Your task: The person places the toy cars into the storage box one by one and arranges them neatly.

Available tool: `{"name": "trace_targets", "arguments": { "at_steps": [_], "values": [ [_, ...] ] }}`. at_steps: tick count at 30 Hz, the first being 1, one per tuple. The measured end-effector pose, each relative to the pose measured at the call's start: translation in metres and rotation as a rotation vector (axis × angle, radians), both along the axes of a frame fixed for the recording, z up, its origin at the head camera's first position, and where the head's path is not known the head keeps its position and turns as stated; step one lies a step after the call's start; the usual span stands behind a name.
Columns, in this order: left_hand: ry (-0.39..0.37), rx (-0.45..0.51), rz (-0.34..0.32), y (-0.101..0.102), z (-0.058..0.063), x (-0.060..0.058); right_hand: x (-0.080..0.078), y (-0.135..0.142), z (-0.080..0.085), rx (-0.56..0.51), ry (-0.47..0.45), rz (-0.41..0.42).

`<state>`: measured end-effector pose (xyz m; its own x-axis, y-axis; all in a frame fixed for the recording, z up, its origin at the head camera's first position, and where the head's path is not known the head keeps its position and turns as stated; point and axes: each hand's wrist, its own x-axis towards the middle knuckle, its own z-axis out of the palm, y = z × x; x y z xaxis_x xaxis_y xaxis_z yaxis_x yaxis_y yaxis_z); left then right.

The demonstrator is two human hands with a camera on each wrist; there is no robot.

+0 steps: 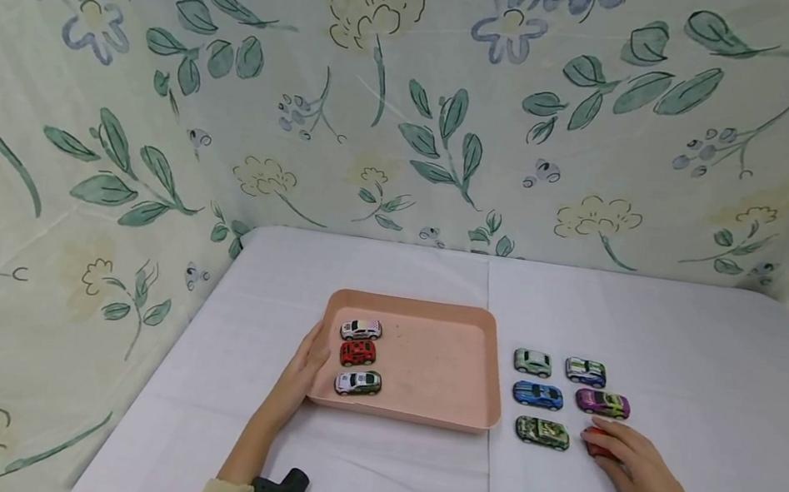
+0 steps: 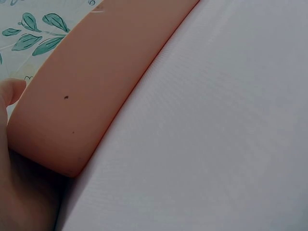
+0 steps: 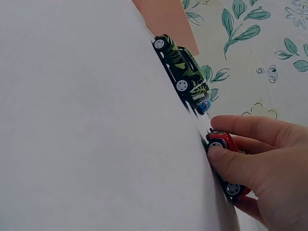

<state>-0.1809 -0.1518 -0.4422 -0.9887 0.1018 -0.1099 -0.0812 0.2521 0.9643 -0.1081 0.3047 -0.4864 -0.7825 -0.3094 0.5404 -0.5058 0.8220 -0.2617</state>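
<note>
My left hand (image 1: pixel 305 364) holds the left side of a pink tray (image 1: pixel 446 312), its thumb (image 2: pixel 13 91) at the rim in the left wrist view. Inside the tray, along its left side, stand a white toy car (image 1: pixel 361 330), a red one with dark spots (image 1: pixel 358 352) and a white-and-green one (image 1: pixel 358 382). Right of the tray, my right hand (image 1: pixel 639 469) pinches a red toy car (image 3: pixel 225 139) between thumb and fingers, low over the table. A green camouflage-patterned toy car (image 1: pixel 542 432) stands just left of that hand.
Beyond the right hand stand a pale green toy car (image 1: pixel 533 362), a white-blue-green one (image 1: pixel 585 372), a blue one (image 1: pixel 537 395) and a purple-and-yellow one (image 1: pixel 603 403). A white cloth (image 1: pixel 392 481) covers the table; floral fabric (image 1: pixel 377 151) hangs behind.
</note>
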Motion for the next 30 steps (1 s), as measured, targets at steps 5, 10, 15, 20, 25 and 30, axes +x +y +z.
{"name": "trace_targets", "arguments": {
  "at_steps": [5, 10, 15, 20, 25, 30],
  "values": [
    [-0.008, 0.005, 0.002, -0.001, -0.001, 0.001, 0.003, -0.002, 0.0, 0.033, 0.017, -0.052],
    [-0.013, 0.02, 0.006, -0.006, -0.015, -0.006, 0.006, -0.005, 0.005, 0.07, -0.099, -0.167],
    [0.004, 0.019, 0.016, -0.01, -0.033, -0.013, 0.008, -0.006, 0.009, 0.06, -0.213, -0.234],
    [0.011, 0.019, 0.031, -0.009, -0.038, -0.014, 0.008, -0.004, 0.01, 0.036, -0.097, -0.196],
    [0.006, 0.015, 0.038, -0.008, -0.038, -0.014, 0.008, -0.004, 0.014, 0.042, -0.06, -0.189],
    [0.007, 0.014, 0.034, -0.007, -0.037, -0.016, 0.008, -0.008, 0.022, 0.057, -0.029, -0.198]
  ]
}}
